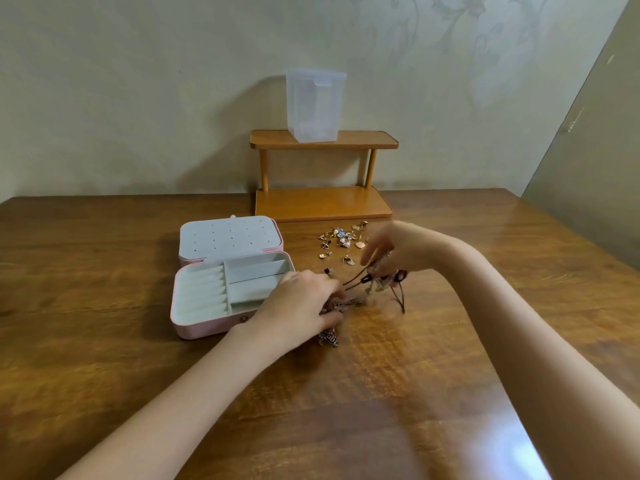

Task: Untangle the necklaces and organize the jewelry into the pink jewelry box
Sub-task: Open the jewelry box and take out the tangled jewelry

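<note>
The pink jewelry box point(194, 328) lies open on the wooden table, its grey compartments bare and its lid point(228, 239) folded back. A tangle of necklaces point(375, 284) with dark cords stretches between my hands just right of the box. My left hand point(301, 306) pinches the lower end of the tangle against the table. My right hand point(391, 247) holds the upper end a little above the table. A beaded piece point(328, 338) trails below my left hand. Several small earrings and charms point(341, 242) lie scattered behind the tangle.
A two-tier wooden stand point(323, 202) stands at the back against the wall, with a translucent plastic container point(313, 105) on its top shelf. The table point(381, 393) runs wide toward me.
</note>
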Demonstrator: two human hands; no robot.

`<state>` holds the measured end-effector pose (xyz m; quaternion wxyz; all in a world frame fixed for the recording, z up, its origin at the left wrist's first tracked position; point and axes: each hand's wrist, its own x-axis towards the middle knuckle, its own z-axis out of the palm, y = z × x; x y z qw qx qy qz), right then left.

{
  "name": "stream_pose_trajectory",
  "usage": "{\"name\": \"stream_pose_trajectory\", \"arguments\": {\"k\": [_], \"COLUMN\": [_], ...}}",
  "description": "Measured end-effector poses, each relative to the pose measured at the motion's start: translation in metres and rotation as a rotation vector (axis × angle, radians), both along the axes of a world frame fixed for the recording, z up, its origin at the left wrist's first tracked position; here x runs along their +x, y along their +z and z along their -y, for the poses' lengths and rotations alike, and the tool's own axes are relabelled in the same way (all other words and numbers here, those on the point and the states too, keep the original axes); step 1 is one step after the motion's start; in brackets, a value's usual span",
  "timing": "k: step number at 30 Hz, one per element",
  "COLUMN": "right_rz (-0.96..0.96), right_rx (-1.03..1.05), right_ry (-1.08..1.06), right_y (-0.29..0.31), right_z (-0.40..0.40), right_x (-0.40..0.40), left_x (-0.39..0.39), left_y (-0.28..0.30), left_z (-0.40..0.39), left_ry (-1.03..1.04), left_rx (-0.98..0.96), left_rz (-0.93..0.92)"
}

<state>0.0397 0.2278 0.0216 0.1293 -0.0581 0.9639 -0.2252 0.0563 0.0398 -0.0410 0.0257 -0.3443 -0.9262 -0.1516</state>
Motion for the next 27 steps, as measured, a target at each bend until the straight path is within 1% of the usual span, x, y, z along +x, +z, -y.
{"name": "stream_pose_trajectory", "arguments": {"k": [1, 3, 6, 8, 10, 12, 14, 15, 17, 19, 22, 27], "right_rz": [0.016, 0.037, 0.037, -0.023, -0.143, -0.208, -0.203, -0.184, -0.157, -0.150, -0.148, -0.129], "right_rx": [0.022, 0.062, 0.148, 0.182, 0.125, 0.036, -0.012, -0.014, 0.038, 0.101, 0.142, 0.097], "right_ry": [-0.009, -0.030, -0.056, -0.043, -0.011, 0.051, 0.146, 0.188, 0.232, 0.230, 0.219, 0.134], "right_y": [-0.004, -0.013, -0.021, -0.018, -0.013, -0.009, -0.012, -0.017, -0.028, -0.037, -0.039, -0.028], "right_z": [-0.005, -0.012, -0.015, -0.011, -0.002, 0.013, 0.031, 0.038, 0.049, 0.053, 0.050, 0.025], "right_x": [0.003, 0.007, 0.010, 0.011, 0.012, 0.016, 0.020, 0.020, 0.019, 0.015, 0.013, 0.018], "left_x": [0.000, -0.001, 0.000, 0.000, -0.002, -0.006, -0.007, -0.007, -0.005, -0.005, -0.003, -0.001], "left_y": [-0.002, -0.006, -0.005, 0.001, 0.006, 0.009, 0.009, 0.008, 0.004, 0.000, -0.001, -0.003], "left_z": [-0.001, -0.001, 0.000, 0.001, 0.004, 0.010, 0.015, 0.016, 0.017, 0.018, 0.021, 0.024], "left_ry": [-0.006, 0.006, 0.015, 0.015, 0.057, 0.110, 0.124, 0.122, 0.114, 0.119, 0.117, 0.073], "left_rx": [-0.054, -0.073, 0.000, 0.073, 0.111, 0.045, -0.053, -0.074, -0.085, -0.060, 0.048, 0.089], "left_rz": [-0.032, -0.046, 0.035, 0.085, 0.074, 0.022, -0.007, 0.006, 0.024, 0.019, 0.034, 0.045]}}
